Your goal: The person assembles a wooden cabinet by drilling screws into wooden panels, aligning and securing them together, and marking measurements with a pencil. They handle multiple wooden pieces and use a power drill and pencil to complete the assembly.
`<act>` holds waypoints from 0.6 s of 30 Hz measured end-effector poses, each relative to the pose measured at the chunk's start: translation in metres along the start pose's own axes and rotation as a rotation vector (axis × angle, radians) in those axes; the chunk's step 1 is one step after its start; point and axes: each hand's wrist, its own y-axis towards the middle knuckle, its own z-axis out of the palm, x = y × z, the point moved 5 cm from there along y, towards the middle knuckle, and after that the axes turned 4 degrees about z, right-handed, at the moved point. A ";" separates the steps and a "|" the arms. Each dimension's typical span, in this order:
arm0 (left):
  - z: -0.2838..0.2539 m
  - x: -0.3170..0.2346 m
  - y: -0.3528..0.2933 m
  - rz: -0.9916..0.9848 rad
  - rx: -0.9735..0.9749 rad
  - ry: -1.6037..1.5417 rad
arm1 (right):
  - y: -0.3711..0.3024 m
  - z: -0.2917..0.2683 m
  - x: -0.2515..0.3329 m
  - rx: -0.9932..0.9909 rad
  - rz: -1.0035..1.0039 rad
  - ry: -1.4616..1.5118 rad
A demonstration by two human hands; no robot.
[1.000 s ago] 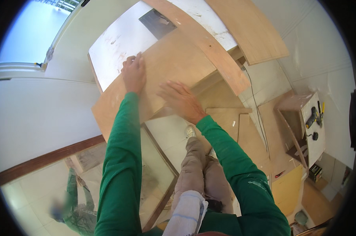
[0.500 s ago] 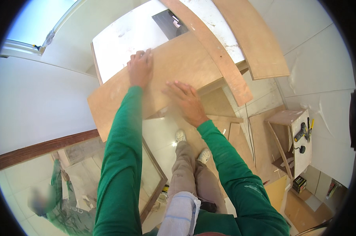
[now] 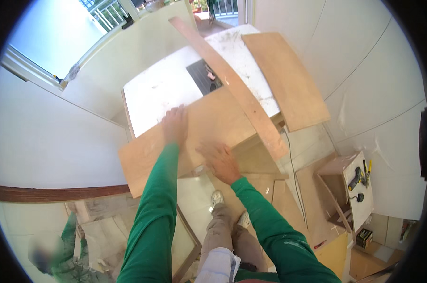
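Note:
A large plywood sheet (image 3: 209, 127) lies partly on a white saw table (image 3: 166, 89) with a dark insert and blade area (image 3: 205, 78). My left hand (image 3: 175, 125) presses flat on the sheet's upper side near its far edge. My right hand (image 3: 220, 161) rests with spread fingers on the sheet's near edge. A long narrow wood strip (image 3: 232, 85) lies diagonally across the table beside the sheet. Both arms wear green sleeves.
A second plywood panel (image 3: 284, 80) overhangs the table's right side. A small open wooden box (image 3: 345, 188) on the floor carries a drill (image 3: 357, 178). More boards (image 3: 289, 207) lie on the floor. A mirror at the lower left reflects a person (image 3: 48, 254).
The plywood sheet and both hands have moved forward across the table toward the dark insert. More of the table and the railing beyond came into view.

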 end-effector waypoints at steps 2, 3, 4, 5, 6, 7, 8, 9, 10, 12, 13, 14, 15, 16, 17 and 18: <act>0.000 -0.001 0.001 -0.003 0.019 0.008 | 0.002 -0.004 0.002 -0.020 -0.005 -0.003; -0.004 -0.002 0.002 0.014 -0.040 0.023 | 0.001 -0.003 0.003 0.021 0.023 0.002; -0.004 -0.001 0.002 0.014 -0.054 0.038 | 0.002 -0.005 0.005 -0.019 -0.011 -0.005; -0.001 0.000 0.001 -0.023 0.008 0.049 | 0.004 -0.004 0.004 -0.007 -0.010 -0.011; 0.000 0.001 0.000 -0.029 0.023 0.040 | 0.002 0.001 0.002 0.095 0.042 -0.030; -0.002 0.000 -0.003 -0.020 -0.037 0.012 | -0.002 -0.002 0.005 0.029 0.024 0.025; -0.003 0.000 -0.002 -0.032 -0.057 -0.007 | -0.001 -0.001 0.002 0.030 0.035 0.051; -0.003 0.000 -0.005 -0.057 -0.066 0.038 | -0.002 -0.001 0.003 0.020 0.027 0.043; -0.004 -0.001 -0.005 -0.075 -0.063 0.085 | -0.004 -0.001 0.003 0.017 0.027 0.033; -0.003 -0.002 -0.009 -0.096 -0.029 0.088 | -0.007 0.000 0.002 0.010 0.052 0.039; -0.003 -0.001 -0.008 -0.111 -0.017 0.048 | -0.007 0.000 0.002 0.001 0.057 0.048; -0.004 0.002 -0.006 -0.124 -0.038 0.016 | -0.005 -0.001 0.002 -0.034 0.038 0.068; -0.004 0.005 -0.008 -0.132 0.007 -0.035 | -0.005 0.002 0.003 0.006 0.060 0.056; -0.005 0.010 -0.007 -0.133 0.017 -0.078 | -0.002 0.004 0.002 0.016 0.060 0.054; -0.006 0.015 -0.006 -0.136 0.038 -0.121 | 0.000 0.007 0.001 0.064 0.081 0.049; -0.009 0.021 -0.006 -0.120 0.025 -0.206 | 0.002 0.005 0.001 0.037 0.055 0.061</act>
